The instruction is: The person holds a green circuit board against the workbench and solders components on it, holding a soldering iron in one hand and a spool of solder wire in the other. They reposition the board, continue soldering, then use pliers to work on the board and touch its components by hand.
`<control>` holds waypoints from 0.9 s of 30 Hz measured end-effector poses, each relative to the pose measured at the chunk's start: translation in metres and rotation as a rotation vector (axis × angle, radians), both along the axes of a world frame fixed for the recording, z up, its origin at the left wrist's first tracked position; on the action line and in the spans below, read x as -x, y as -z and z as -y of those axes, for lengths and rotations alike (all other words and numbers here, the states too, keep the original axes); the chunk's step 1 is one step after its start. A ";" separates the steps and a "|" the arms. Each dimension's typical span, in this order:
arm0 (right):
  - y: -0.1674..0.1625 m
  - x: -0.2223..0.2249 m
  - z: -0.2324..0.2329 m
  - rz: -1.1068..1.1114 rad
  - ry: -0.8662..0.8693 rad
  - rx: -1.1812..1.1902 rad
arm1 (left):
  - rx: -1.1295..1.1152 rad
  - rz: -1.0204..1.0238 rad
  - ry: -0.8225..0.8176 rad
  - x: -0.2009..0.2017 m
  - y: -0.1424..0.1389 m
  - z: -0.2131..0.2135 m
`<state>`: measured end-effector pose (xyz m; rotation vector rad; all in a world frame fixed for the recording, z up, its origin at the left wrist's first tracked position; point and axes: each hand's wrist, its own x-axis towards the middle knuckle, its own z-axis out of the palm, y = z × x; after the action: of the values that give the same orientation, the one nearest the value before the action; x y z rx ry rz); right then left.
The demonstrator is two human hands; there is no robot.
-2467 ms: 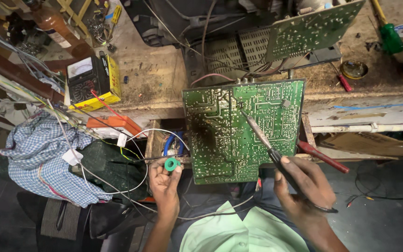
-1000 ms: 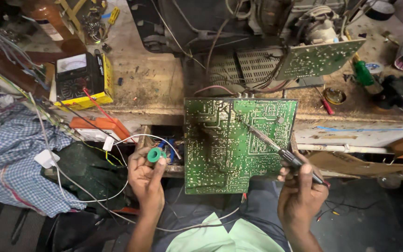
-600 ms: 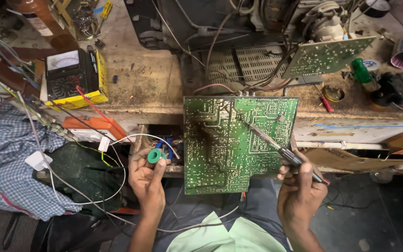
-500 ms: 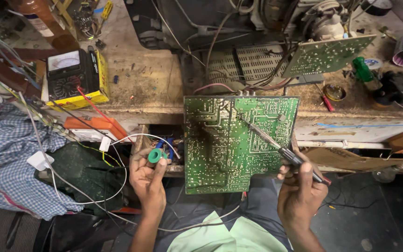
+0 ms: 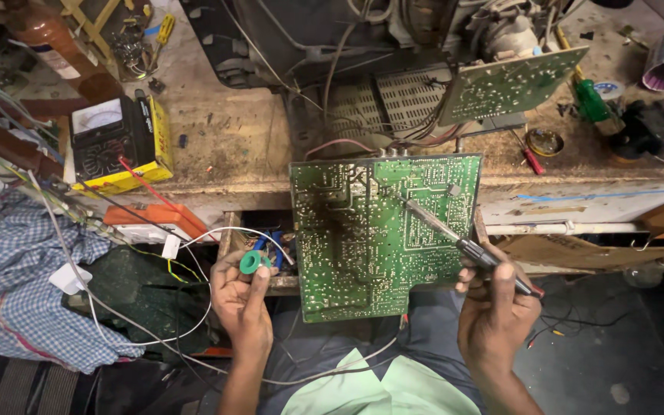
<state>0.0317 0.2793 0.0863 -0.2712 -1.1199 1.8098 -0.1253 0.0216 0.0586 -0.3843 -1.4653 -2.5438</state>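
Little has shifted since a moment ago: both hands hold their places at the bench edge, and only the view has slid slightly. Two bare hands work over one large green circuit board (image 5: 384,234), which leans solder side up against the front edge of the wooden bench (image 5: 240,150). The left hand (image 5: 241,301) is closed around a small green spool (image 5: 251,262), pinched just left of the board's lower corner. The right hand (image 5: 496,311) is wrapped around the dark handle of a soldering iron (image 5: 455,238), whose slim shaft slants up and left so that its tip lies on the board's upper middle.

A second, smaller green board (image 5: 512,83) stands tilted behind it, wired to the open back of a set. One black meter sits in a yellow case (image 5: 121,142) at the bench's left, with a white dial face at its top. One red-handled screwdriver (image 5: 530,157) and one round tin (image 5: 545,141) lie side by side at right, near one green bottle (image 5: 592,100). One blue-checked cloth (image 5: 17,284) is heaped at far left.
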 end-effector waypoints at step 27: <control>0.007 0.003 0.005 0.000 0.003 -0.012 | -0.005 0.017 0.004 -0.001 -0.002 0.003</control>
<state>0.0290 0.2748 0.0791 -0.2654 -1.1296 1.7996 -0.1243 0.0191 0.0610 -0.3657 -1.4649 -2.5602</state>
